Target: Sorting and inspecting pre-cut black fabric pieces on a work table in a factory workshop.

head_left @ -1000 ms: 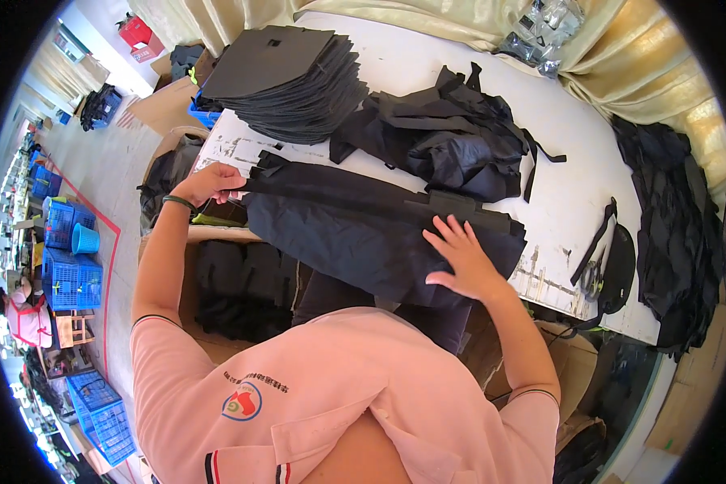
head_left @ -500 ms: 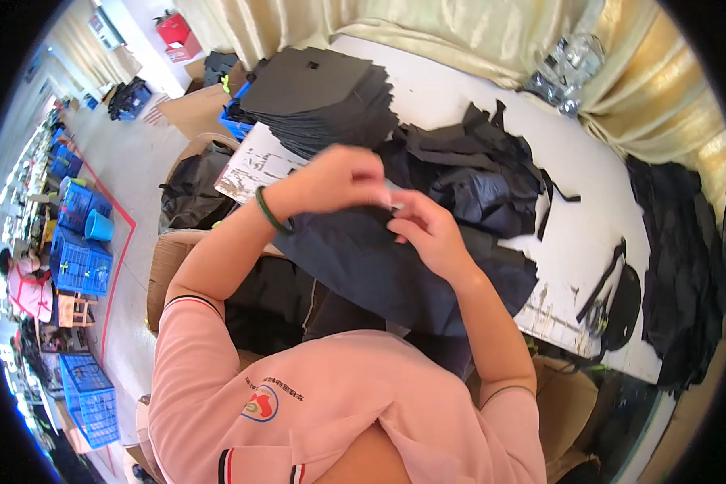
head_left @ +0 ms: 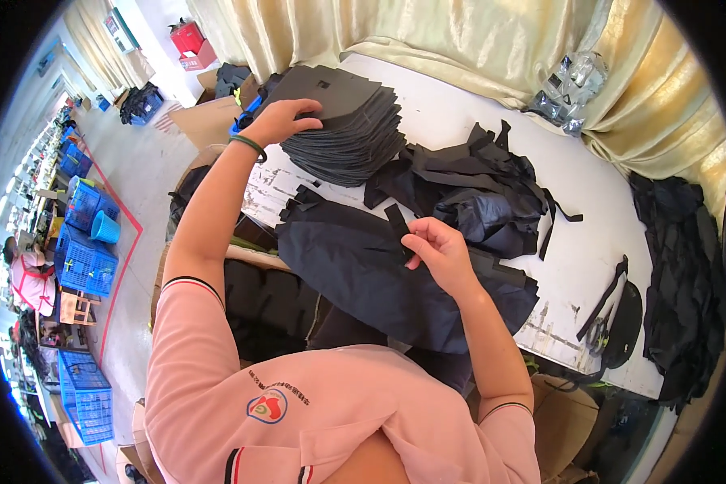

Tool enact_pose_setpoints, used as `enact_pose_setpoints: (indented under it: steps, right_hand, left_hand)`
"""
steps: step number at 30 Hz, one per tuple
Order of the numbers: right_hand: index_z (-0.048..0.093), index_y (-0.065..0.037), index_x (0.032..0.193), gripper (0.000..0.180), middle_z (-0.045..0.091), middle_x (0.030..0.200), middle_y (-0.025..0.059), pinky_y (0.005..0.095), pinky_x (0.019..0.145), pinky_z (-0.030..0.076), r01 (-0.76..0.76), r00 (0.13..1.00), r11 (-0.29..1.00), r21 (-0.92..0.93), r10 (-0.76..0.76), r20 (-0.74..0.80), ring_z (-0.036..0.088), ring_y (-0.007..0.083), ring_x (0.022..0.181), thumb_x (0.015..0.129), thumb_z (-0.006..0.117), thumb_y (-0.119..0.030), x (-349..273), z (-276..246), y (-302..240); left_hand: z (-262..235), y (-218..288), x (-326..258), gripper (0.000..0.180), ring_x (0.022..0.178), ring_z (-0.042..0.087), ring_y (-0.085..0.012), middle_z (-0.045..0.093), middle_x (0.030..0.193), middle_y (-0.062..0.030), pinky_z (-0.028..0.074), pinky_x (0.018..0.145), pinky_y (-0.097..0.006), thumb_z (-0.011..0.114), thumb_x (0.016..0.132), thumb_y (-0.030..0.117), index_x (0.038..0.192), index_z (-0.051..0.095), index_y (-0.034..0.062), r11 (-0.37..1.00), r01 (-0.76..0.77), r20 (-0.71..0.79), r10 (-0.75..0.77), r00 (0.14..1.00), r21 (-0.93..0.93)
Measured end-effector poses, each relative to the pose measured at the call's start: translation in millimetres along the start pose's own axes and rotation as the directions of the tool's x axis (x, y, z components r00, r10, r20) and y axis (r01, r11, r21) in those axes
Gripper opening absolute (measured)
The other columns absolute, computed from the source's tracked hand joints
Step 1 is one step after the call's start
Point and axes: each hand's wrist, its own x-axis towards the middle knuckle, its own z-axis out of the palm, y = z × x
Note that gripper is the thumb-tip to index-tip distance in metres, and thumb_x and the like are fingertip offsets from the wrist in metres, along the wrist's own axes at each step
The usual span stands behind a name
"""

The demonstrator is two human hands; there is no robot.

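My left hand reaches over the left edge of a tall stack of dark grey-black cut sheets. Its thumb and fingers are apart, and nothing shows between them. Closer to me, my right hand pinches a short, flat black strip, which points up and to the left. Beneath the strip, dark navy-black fabric lies spread over the table's near edge, partly hidden by that hand.
Crumpled black fabric pieces lie beyond my right hand on the white table. Scissors rest beside a black pouch-like piece at the right. More black cloth drapes over the right edge. Cardboard boxes stand below.
My left hand has parted from my right and moved up and left to the stack. The black strip now shows clearly in my right hand, which has shifted slightly right and down.
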Motion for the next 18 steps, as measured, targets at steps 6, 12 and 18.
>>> enact_pose_setpoints:
  steps: [6, 12, 18]
  right_hand:
    - [0.066, -0.003, 0.093, 0.007, 0.057, 0.068, -0.0034, 0.0193, 0.05, 0.041, 0.028, 0.99, 0.992, -0.123, -0.045, -0.137, 0.048, 0.0023, 0.055, 0.089, 0.069, -0.009, 7.3, 4.3, 3.6]
    - [0.063, -0.003, 0.086, 0.006, 0.053, 0.065, -0.0067, 0.0171, 0.049, 0.03, 0.42, 0.802, 0.86, -0.289, -0.501, -0.326, 0.038, -0.0019, 0.056, 0.087, 0.069, 0.0, 20.8, 0.8, -16.6]
    - [0.063, -0.003, 0.086, 0.006, 0.055, 0.067, -0.0064, 0.0175, 0.049, 0.029, 0.436, 0.801, 0.867, -0.243, -0.497, -0.335, 0.037, -0.0021, 0.055, 0.087, 0.068, 0.0, 25.5, 2.8, -14.4]
  left_hand:
    - [7.1, 39.7, -24.2, 0.033, 0.081, 0.062, -0.0439, 0.065, 0.088, -0.0253, 0.052, 0.073, -0.045, 0.056, 0.09, 0.013, 0.122, 0.061, 0.0091, 0.994, 0.014, -0.357, 0.027, 0.934, 0.112]
    - [-13.0, 164.0, -102.3, 0.025, 0.07, 0.048, -0.0033, 0.059, 0.079, 0.0014, 0.043, 0.063, -0.021, 0.051, 0.095, 0.004, 0.118, 0.059, -0.0032, 0.898, -0.126, -0.422, -0.072, 0.904, -0.422]
    - [-6.7, 177.2, -126.5, 0.022, 0.067, 0.045, -0.0027, 0.055, 0.074, 0.0028, 0.039, 0.059, -0.021, 0.051, 0.095, 0.002, 0.113, 0.06, -0.0027, 0.87, -0.104, -0.219, -0.004, 0.976, -0.483]
